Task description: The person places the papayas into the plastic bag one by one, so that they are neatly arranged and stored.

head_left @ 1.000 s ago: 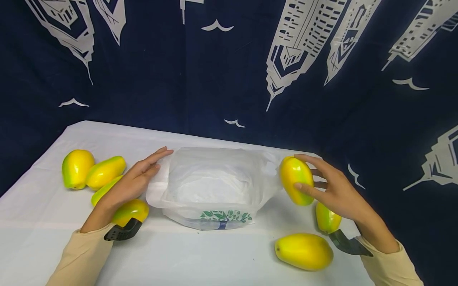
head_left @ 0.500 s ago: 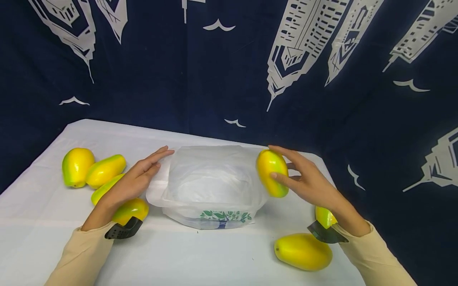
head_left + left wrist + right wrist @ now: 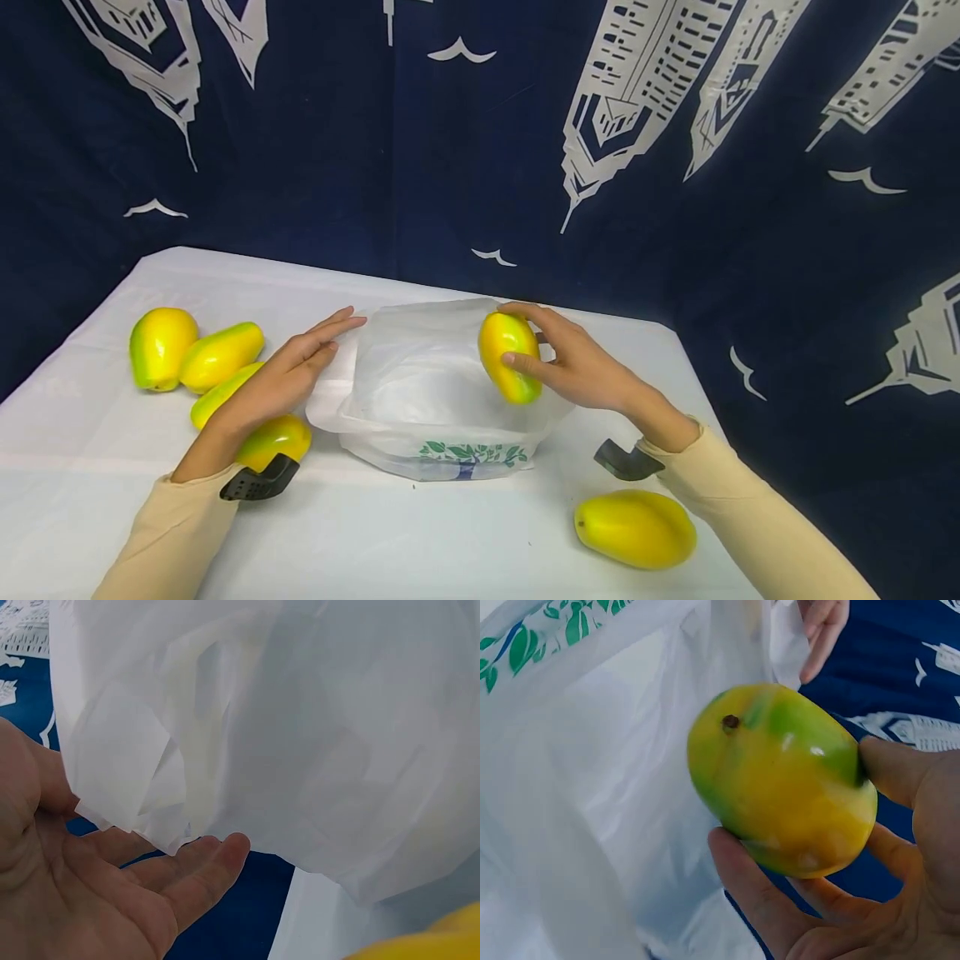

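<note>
A white plastic bag [image 3: 427, 375] with a green tree print lies on the table, its mouth spread towards me. My right hand [image 3: 573, 354] holds a yellow-green mango [image 3: 512, 357] between thumb and fingers, over the right part of the bag's mouth. In the right wrist view the mango [image 3: 780, 780] shows its dark stem end, with the bag's inside [image 3: 630, 750] beyond. My left hand [image 3: 296, 367] rests at the bag's left side with its fingers nearly straight. The left wrist view shows its fingertips [image 3: 232, 847] by the bag's handle edge [image 3: 176, 832].
Several more mangoes [image 3: 161, 350] lie at the left, partly behind my left forearm. Another mango [image 3: 636, 529] lies at the front right. The white-covered table [image 3: 420, 542] ends at a dark blue curtain [image 3: 465, 167] with white building prints.
My right hand has carried the mango leftwards, from beside the bag to over its mouth. The mango near the right wrist is now hidden by the arm. My left hand has stayed put.
</note>
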The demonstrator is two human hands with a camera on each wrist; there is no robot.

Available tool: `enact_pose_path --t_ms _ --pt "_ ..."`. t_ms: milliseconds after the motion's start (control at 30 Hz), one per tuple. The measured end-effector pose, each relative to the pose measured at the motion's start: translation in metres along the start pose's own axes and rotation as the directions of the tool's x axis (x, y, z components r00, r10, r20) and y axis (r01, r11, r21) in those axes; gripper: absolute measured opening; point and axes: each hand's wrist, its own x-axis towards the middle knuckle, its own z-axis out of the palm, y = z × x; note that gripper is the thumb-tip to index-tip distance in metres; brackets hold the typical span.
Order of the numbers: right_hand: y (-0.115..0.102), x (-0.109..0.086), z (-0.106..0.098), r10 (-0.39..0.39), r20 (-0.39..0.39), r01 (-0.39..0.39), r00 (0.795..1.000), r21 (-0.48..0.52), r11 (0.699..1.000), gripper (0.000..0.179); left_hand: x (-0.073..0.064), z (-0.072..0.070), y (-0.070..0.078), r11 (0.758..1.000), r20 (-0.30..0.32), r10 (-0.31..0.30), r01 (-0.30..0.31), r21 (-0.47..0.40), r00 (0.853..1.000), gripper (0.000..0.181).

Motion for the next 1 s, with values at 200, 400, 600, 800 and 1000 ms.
enact_pose_path --t_ms 200,400,600,800,1000 --pt "-0.006 0.021 0.01 -0.025 0.031 0.024 0.999 0.023 0.999 0.059 0.001 0.001 -0.002 1.0 -0.004 0.014 -0.014 0.006 1.0 0.046" --pt "-0.013 0.037 0.021 -0.029 0.095 0.021 0.995 0.08 0.997 0.059 0.002 0.001 -0.002 0.999 0.003 0.033 -0.033 0.013 0.999 0.046" --pt "-0.022 0.053 0.04 -0.02 0.168 0.003 0.985 0.102 0.995 0.06 0.003 0.0 -0.002 0.999 0.0 0.032 -0.032 0.026 0.999 0.046" --pt "-0.022 0.07 0.064 -0.006 0.251 -0.027 0.968 0.129 0.991 0.058 0.003 0.0 -0.003 1.0 0.013 0.015 -0.016 0.019 1.0 0.046" --pt "-0.022 0.079 0.085 0.094 0.312 -0.133 0.945 0.106 0.985 0.055 0.003 0.001 -0.002 0.999 0.013 0.032 -0.032 0.005 0.999 0.046"
